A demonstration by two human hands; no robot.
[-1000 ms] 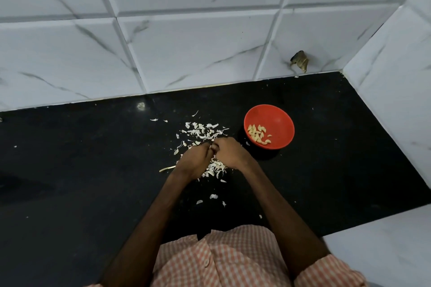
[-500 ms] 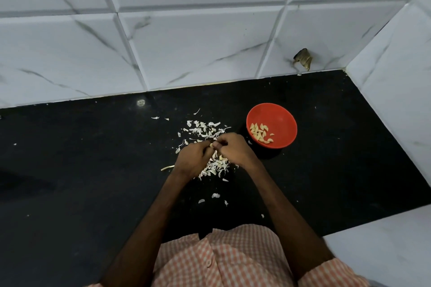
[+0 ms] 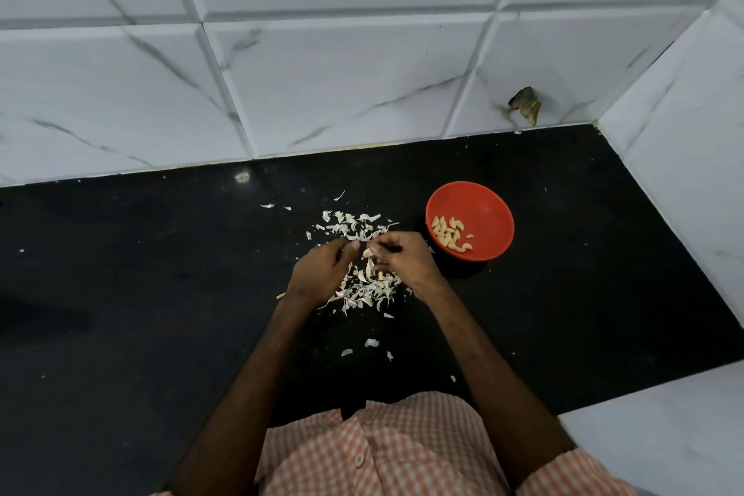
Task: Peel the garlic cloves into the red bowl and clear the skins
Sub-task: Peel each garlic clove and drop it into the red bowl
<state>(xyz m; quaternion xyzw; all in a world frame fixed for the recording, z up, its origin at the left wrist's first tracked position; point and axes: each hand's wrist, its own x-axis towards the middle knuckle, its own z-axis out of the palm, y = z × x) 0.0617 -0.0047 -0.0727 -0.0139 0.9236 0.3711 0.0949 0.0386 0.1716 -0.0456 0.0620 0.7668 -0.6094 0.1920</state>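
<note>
A red bowl (image 3: 483,209) stands on the black counter and holds several peeled garlic cloves (image 3: 449,234). A pile of white garlic skins (image 3: 368,286) lies left of the bowl, with more skins (image 3: 350,223) scattered behind my hands. My right hand (image 3: 402,262) pinches a pale garlic clove (image 3: 367,252) just above the pile. My left hand (image 3: 322,270) hovers close beside it with fingers curled, its fingertips a little apart from the clove; what they hold is hidden.
The black counter (image 3: 141,314) meets a white marble-tiled wall (image 3: 322,72) at the back and another tiled wall (image 3: 692,173) on the right. A white ledge (image 3: 664,435) sits at the near right. A few stray skins (image 3: 370,343) lie nearer to me.
My hands have drawn slightly apart, exposing the clove between them. More of the skin pile below now shows. The bowl has stayed put.
</note>
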